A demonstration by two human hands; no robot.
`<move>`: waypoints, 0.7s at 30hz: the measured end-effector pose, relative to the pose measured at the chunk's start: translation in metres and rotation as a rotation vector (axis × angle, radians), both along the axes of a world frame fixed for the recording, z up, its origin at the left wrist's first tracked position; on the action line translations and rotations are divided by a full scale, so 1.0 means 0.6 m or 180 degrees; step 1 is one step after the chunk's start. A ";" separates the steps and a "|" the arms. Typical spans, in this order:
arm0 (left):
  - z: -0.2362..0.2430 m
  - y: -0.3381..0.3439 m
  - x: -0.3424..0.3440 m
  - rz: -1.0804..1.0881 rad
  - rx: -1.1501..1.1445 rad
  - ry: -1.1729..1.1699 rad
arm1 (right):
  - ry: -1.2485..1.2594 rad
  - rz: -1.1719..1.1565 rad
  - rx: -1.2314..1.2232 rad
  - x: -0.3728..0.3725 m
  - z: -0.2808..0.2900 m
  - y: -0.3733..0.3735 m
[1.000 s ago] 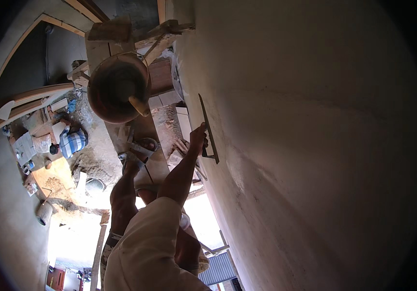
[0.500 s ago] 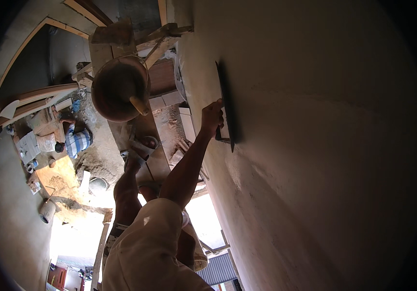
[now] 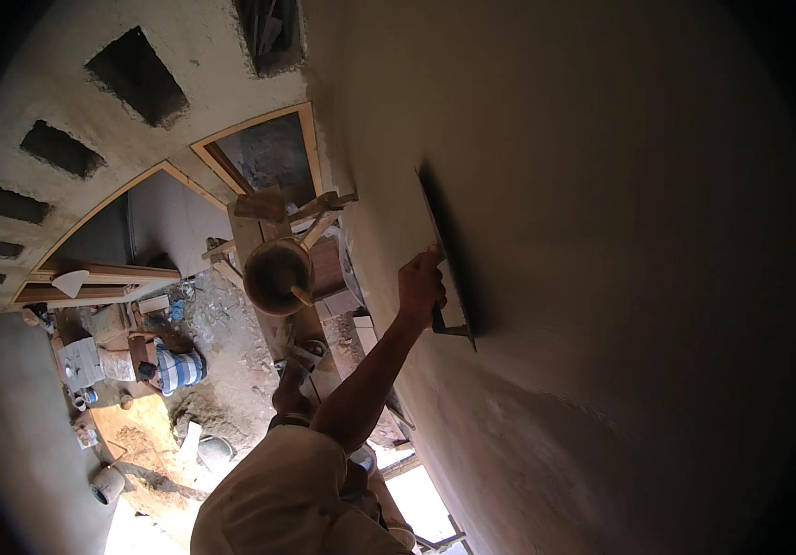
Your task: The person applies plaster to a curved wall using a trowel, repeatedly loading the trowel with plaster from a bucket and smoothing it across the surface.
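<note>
My right hand (image 3: 420, 289) is closed around the handle of a plastering trowel (image 3: 447, 254), its arm reaching up from the lower middle. The long, thin blade appears almost edge-on against the plastered wall (image 3: 602, 305) on my right. Whether the whole blade touches the wall cannot be told; a dark shadow runs along it. Damp-looking streaks mark the plaster below the hand. My left hand is out of the picture.
Below me a plank scaffold (image 3: 326, 372) carries a round basin (image 3: 276, 277) with a tool handle sticking out. A person in a striped shirt (image 3: 179, 368) bends over the littered floor at left. A bucket (image 3: 106, 484) lies near the left wall.
The view has shifted, bringing square wall openings into sight at upper left. My right hand and the trowel appear lower and slightly farther right in the picture, still along the wall.
</note>
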State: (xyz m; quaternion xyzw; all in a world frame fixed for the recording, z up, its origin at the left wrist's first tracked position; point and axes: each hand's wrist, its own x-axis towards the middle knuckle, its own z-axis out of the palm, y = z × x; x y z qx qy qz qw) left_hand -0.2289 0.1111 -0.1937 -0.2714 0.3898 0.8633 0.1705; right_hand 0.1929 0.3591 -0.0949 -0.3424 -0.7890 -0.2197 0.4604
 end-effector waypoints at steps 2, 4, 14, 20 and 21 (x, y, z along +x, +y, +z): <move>0.097 -0.003 -0.006 0.0010 0.0073 0.0059 | 0.0157 0.0003 -0.0063 0.002 0.029 0.002; 0.199 -0.006 -0.005 -0.0041 0.0047 0.0248 | 0.0277 0.0012 -0.0123 0.006 0.057 0.003; 0.603 0.021 0.051 0.0182 -0.1515 0.2135 | 0.0257 0.0283 -0.0382 0.060 0.165 0.022; 0.787 0.071 0.171 -0.0495 -0.1964 0.3195 | 0.0201 0.0333 -0.0295 0.114 0.236 0.036; 0.804 0.094 0.198 -0.0603 -0.1987 0.3394 | 0.0218 0.0316 -0.0275 0.126 0.249 0.036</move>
